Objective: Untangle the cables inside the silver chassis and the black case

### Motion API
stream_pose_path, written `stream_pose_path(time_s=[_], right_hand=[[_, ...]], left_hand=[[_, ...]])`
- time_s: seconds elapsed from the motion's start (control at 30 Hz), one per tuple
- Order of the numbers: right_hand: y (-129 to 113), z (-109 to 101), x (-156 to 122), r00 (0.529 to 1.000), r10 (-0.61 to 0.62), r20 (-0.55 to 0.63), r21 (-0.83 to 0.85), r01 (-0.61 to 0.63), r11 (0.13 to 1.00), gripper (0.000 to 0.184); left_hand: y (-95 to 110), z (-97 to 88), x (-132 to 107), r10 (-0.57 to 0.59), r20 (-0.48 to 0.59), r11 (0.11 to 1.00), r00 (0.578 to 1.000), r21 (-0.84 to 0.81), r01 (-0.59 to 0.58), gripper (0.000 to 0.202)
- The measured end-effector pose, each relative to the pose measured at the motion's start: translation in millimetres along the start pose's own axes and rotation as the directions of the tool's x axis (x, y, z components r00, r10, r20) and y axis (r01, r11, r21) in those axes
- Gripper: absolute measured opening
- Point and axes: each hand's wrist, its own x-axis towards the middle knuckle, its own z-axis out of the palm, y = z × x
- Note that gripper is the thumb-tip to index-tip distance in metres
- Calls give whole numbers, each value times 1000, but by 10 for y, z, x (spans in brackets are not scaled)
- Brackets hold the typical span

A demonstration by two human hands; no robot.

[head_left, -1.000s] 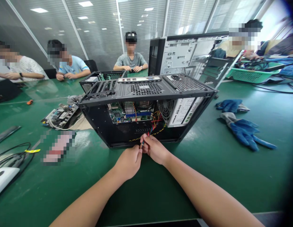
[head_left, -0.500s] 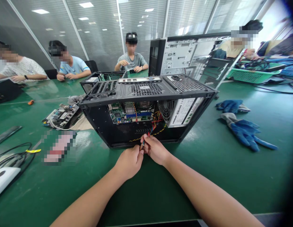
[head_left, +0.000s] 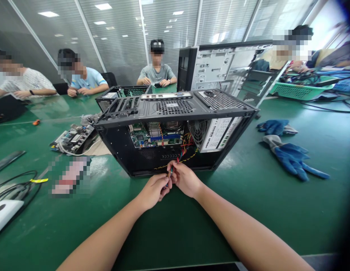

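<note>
The wire bundle (head_left: 179, 156) I am working on is a thin twist of red, blue, black and yellow leads. It runs out of the open side of the black computer case (head_left: 175, 128), which lies on its side on the green surface (head_left: 248, 195). Inside the case I see the green motherboard (head_left: 152, 133) at the back and the power supply (head_left: 217, 131) with its fan grille to the right.

My left hand (head_left: 153, 190) and right hand (head_left: 184, 177) meet just in front of the case's lower edge, fingertips touching. Both are in a pinching grip on the free end of the bundle, which sits between the two hands; the end piece itself is too small to identify. The leads rise from my fingers up and right into the case.

Two blue work gloves (head_left: 290, 154) lie well apart to my right. A loose circuit board (head_left: 73, 138) lies left of the case.
</note>
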Motion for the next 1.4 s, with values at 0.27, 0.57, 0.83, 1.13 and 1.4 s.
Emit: stream_pose_path(time_s=[0.27, 0.57, 0.83, 1.13, 1.4], right_hand=[[5, 12, 1, 998, -37, -44, -39, 35, 999, 34], [28, 34, 4, 996, -69, -54, -100, 63, 993, 37], [33, 28, 5, 995, -70, -66, -94, 64, 994, 36], [14, 8, 13, 997, -32, -67, -40, 29, 999, 37], [5, 7, 19, 993, -26, -111, -12, 25, 1000, 34]], left_hand=[[32, -19, -9, -68, 40, 997, 997, -31, 70, 32], [5, -31, -7, 273, -128, 794, 954, 589, -149, 29], [11, -9, -21, 314, -162, 712, 936, 692, -119, 26], [108, -55, -45, -190, 147, 940, 971, -258, 223, 32], [89, -130, -50, -250, 306, 813, 919, -449, 371, 27]])
